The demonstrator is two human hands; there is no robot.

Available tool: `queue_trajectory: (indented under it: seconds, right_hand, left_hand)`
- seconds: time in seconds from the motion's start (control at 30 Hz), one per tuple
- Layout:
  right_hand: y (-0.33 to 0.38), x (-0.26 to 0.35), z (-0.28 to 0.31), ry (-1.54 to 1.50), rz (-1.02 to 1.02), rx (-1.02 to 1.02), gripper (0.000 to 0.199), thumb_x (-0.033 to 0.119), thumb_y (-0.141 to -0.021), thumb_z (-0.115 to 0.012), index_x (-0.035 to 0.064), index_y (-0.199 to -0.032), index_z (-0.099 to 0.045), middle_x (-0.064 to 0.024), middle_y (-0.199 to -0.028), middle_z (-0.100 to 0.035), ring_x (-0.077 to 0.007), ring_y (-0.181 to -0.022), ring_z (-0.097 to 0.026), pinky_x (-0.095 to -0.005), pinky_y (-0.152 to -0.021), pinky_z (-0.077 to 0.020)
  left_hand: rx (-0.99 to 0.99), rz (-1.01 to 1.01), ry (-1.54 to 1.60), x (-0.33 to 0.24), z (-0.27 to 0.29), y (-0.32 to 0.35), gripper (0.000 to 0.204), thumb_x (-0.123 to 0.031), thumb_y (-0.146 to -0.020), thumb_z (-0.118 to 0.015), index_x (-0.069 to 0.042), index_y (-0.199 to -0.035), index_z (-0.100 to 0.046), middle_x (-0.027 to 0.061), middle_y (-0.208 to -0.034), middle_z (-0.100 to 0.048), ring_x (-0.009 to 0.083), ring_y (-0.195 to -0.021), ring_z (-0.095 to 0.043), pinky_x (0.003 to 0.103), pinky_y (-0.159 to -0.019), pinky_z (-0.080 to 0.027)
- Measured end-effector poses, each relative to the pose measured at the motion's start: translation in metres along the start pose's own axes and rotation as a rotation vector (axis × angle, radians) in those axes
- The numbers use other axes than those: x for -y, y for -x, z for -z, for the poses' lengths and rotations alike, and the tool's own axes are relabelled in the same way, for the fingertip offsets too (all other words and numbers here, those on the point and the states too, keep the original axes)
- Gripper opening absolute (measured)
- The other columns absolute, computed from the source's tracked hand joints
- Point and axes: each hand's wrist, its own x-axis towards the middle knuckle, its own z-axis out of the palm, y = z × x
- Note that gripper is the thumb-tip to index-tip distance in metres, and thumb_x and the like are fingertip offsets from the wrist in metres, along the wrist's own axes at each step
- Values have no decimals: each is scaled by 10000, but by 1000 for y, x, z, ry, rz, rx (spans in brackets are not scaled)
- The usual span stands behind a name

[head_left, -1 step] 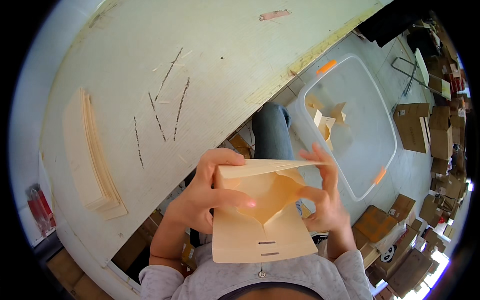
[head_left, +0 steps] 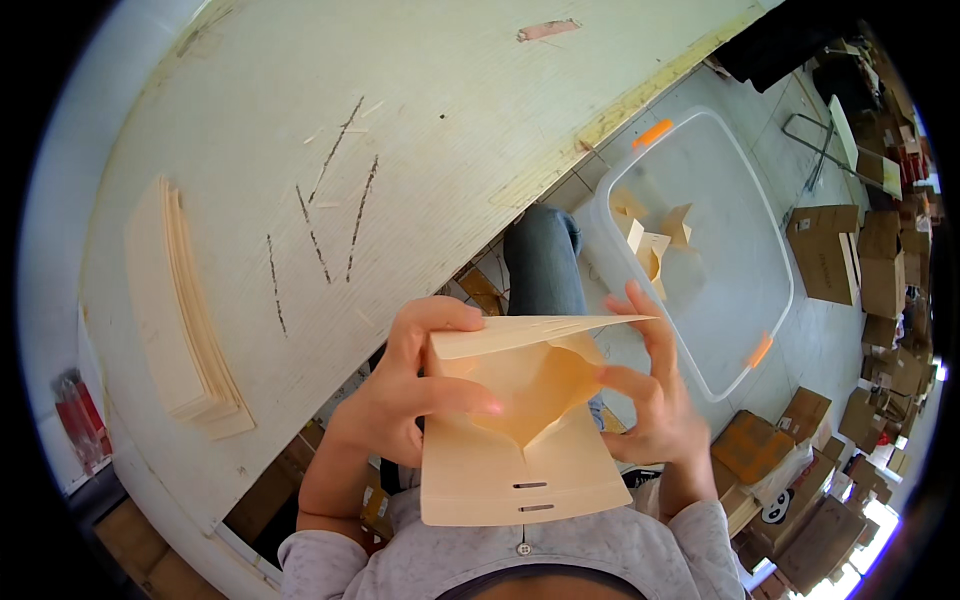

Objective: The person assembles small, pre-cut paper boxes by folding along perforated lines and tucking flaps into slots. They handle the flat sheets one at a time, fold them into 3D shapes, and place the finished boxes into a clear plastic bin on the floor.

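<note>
In front of my chest is a partly folded cream card box (head_left: 525, 475). Its top gapes, its inner flaps curve inward to a V, and two short slots cut through the near panel. My left hand (head_left: 405, 385) is closed on its left side, the thumb reaching in over the opening and the fingers bent round the far panel. At the right side, my right hand (head_left: 650, 390) has its fingers bent round the box. One fingertip meets the far panel's right corner, another presses the inner flap. Some lower fingers are hidden behind the card.
A stack of flat cream card blanks (head_left: 185, 310) lies on the left of the pale table (head_left: 430, 200). Right of the table, a clear plastic bin (head_left: 735, 250) with orange latches holds several folded card pieces (head_left: 655, 245). Brown cartons (head_left: 825, 255) crowd the floor at far right.
The box and my hands have shifted very slightly left. The far panel's right corner sits a little higher against my right fingers.
</note>
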Motion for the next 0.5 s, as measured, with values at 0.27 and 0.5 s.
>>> queue_trajectory:
  seconds: [0.27,0.5]
  right_hand:
    - [-38,32,43,297,282,156,448,-33,-573,-630,76,-1008,-624,-105,-1014,-595,-192,-608,-563,-262,-459,-422]
    - [-71,25,18,71,71,1083,212,-54,-666,-569,-2,-868,-531,-112,-852,-543,-258,-638,-591,-344,-497,-466]
  left_hand:
    - [23,50,19,2,6,1,357,-105,-562,-803,-149,-875,-636,160,-1264,-292,307,-1083,-404,356,-860,-397]
    - [182,116,-24,0,14,-1,356,-87,-556,-787,-131,-871,-625,154,-1261,-295,310,-1105,-383,364,-879,-385]
